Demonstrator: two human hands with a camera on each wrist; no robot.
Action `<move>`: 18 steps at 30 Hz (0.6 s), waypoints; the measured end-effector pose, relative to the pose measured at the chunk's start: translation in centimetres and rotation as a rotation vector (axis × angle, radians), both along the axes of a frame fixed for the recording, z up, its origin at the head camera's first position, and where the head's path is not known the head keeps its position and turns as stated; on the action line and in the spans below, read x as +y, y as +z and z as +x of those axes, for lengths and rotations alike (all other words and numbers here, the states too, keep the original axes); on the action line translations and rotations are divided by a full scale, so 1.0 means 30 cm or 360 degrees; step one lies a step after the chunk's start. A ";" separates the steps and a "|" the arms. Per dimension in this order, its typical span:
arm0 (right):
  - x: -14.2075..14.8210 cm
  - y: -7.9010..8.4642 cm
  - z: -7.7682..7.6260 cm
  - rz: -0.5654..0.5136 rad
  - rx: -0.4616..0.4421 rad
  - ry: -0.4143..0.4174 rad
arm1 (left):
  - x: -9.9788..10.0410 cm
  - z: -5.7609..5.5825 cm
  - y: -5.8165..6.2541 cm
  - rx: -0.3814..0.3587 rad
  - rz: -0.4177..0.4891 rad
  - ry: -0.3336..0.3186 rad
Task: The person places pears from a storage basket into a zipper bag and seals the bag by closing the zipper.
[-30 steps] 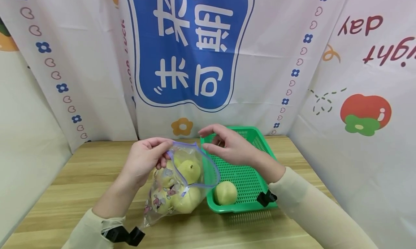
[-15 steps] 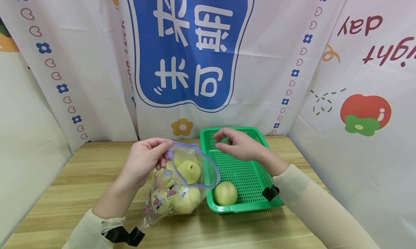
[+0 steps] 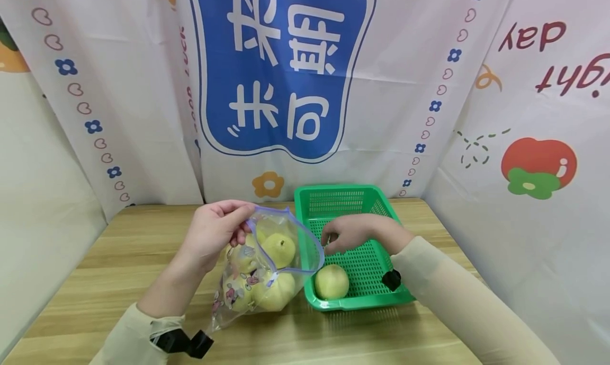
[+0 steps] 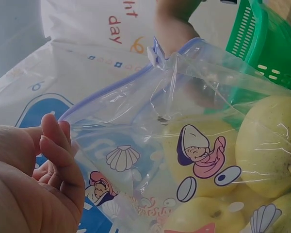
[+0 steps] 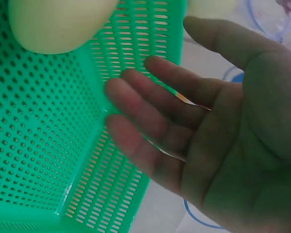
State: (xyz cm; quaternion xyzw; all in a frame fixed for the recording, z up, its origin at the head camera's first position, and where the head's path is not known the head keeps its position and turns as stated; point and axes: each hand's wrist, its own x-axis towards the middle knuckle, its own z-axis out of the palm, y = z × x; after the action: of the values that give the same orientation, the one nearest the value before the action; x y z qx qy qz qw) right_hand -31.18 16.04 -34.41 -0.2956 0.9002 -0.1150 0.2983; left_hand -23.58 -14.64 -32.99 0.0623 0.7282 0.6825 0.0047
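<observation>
My left hand (image 3: 214,232) pinches the purple rim of a clear zip bag (image 3: 224,306) between thumb and fingers, holding its mouth apart. Several yellow-green pears (image 3: 278,250) fill the bag, which has cartoon figures and shells printed on it. To its right is a green plastic basket (image 3: 376,300) with a single pear (image 3: 332,282) in its near left corner. Over the basket, just behind that pear, hovers my right hand (image 3: 350,232). In the right wrist view its fingers (image 5: 157,77) are spread and relaxed, holding nothing, and the pear (image 5: 60,22) is apart from them.
Bag and basket stand side by side on a wooden table (image 3: 128,264). A printed white cloth (image 3: 381,105) hangs behind, and more cloth closes in the right side (image 3: 500,222). Black camera mounts (image 3: 183,344) sit on both sleeves.
My right hand has moved from beside the bag's mouth to the right, then forward-down into the basket towards the pear. The left hand and bag stay where they were.
</observation>
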 end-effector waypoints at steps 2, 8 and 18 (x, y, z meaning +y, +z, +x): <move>-0.015 -0.012 0.008 0.0094 -0.0046 -0.0013 | 0.000 0.000 0.001 -0.0001 -0.0003 0.0001; -0.056 -0.034 0.030 0.0287 -0.0244 -0.0046 | -0.001 0.002 0.002 -0.0004 0.0000 0.0004; -0.051 -0.040 0.054 0.0547 -0.0468 -0.0141 | -0.002 0.006 0.006 -0.0011 -0.0008 0.0004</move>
State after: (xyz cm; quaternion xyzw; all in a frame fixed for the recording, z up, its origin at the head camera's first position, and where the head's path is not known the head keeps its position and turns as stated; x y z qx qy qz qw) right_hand -29.56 14.50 -35.61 -0.1808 0.8655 -0.0147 0.4669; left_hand -23.41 -14.68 -32.82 0.0590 0.7299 0.6809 0.0066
